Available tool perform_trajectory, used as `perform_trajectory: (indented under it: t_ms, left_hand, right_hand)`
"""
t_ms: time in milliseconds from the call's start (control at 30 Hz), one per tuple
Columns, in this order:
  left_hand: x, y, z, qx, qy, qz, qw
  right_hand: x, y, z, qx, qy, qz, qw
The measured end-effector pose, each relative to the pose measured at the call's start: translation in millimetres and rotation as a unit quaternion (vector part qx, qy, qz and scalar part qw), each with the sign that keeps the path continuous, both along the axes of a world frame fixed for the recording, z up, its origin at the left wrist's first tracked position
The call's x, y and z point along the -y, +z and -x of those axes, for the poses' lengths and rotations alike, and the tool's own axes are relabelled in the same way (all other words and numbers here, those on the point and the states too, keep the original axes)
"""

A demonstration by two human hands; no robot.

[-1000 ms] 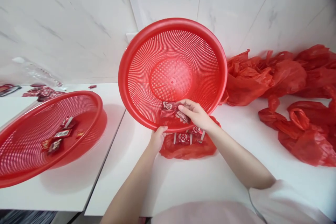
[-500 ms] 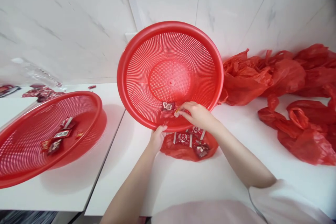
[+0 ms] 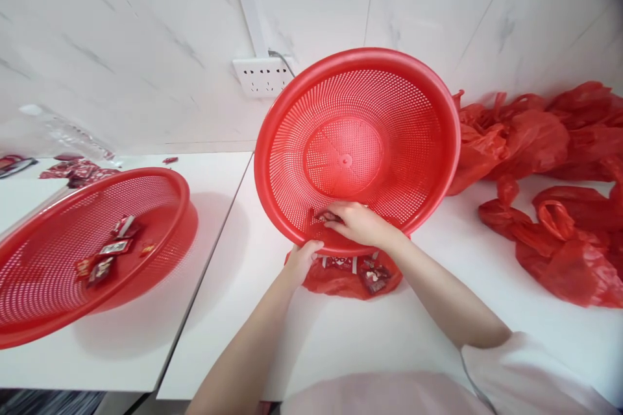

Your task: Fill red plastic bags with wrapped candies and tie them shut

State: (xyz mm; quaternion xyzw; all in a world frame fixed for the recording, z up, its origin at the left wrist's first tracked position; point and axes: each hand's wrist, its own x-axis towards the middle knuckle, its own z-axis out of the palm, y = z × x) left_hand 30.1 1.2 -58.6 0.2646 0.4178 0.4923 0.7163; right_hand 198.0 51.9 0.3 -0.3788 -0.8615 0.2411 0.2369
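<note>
A large red plastic basket with a perforated wall is tilted so its mouth faces me. My left hand is closed on its near lower rim, thumb over the edge. Inside the lower part of the basket, my right hand has its fingers pinched around a small dark red packet, mostly covered by the fingers. Below the rim lies an open red plastic bag on the white table; red packets with white print show in it, partly hidden by the basket.
Another red basket leans at the left, holding several small packets. Red plastic bags lie at the right. Behind stand a tiled wall and a socket strip. Patterned packets and a clear bottle are at the far left.
The basket has shifted right and tilted with my left hand on its rim, uncovering the socket strip. My right hand has moved slightly left and down, over the packet inside.
</note>
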Motion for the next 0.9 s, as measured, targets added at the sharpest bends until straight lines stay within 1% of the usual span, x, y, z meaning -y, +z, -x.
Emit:
perform_trajectory:
  t_ms: [67,133,200,267,333,367,400,467,533,633,700,767,833,900]
  left_hand:
    - [-1.1,-0.1,1.6,-0.002,0.007,0.005,1.000]
    - [-2.6,0.2,3.2,-0.001,0.015,0.005,1.000]
    - [-4.6,1.5,4.5,0.003,0.027,-0.004,1.000]
    - [-7.0,3.9,5.4,0.008,0.043,-0.013,0.999]
    - [-9.8,6.5,6.3,0.008,0.057,-0.016,0.998]
    - [-11.3,7.6,6.9,0.005,0.062,-0.016,0.998]
    - [-12.7,8.3,7.6,0.002,0.067,-0.016,0.998]
    - [-15.3,8.5,9.1,-0.003,0.076,-0.019,0.997]
    - [-16.9,7.5,10.6,-0.001,0.080,-0.023,0.996]
    - [-16.8,6.0,11.7,0.012,0.078,-0.023,0.997]
    - [-15.4,6.0,11.5,0.025,0.065,-0.015,0.997]
    - [-13.9,6.2,10.9,0.033,0.053,-0.008,0.998]
    - [-12.9,5.8,10.1,0.034,0.052,-0.014,0.998]
    - [-12.7,4.6,9.5,0.034,0.055,-0.023,0.998]
  right_hand:
    - [-1.3,3.8,-4.3,-0.043,-0.016,0.028,0.999]
    - [-1.0,10.0,-10.4,-0.092,-0.033,0.076,0.992]
    - [1.2,18.9,-17.6,-0.133,-0.033,0.117,0.984]
    - [4.8,29.5,-24.5,-0.139,0.008,0.138,0.981]
    - [8.4,38.8,-29.8,-0.107,0.069,0.144,0.981]
    - [9.7,42.0,-31.6,-0.085,0.086,0.140,0.983]
    - [10.4,43.7,-32.8,-0.064,0.086,0.129,0.986]
    - [9.6,42.0,-33.4,-0.030,0.046,0.085,0.995]
    - [5.8,34.6,-32.4,-0.005,-0.002,0.035,0.999]
    - [-2.3,18.9,-30.4,0.042,-0.062,-0.033,0.997]
    - [-6.0,11.0,-29.9,0.086,-0.091,-0.051,0.991]
    - [-6.8,7.4,-30.5,0.131,-0.082,-0.029,0.988]
    - [-5.5,7.6,-31.6,0.148,-0.032,0.011,0.988]
    - [-3.6,9.4,-32.4,0.135,0.022,0.037,0.990]
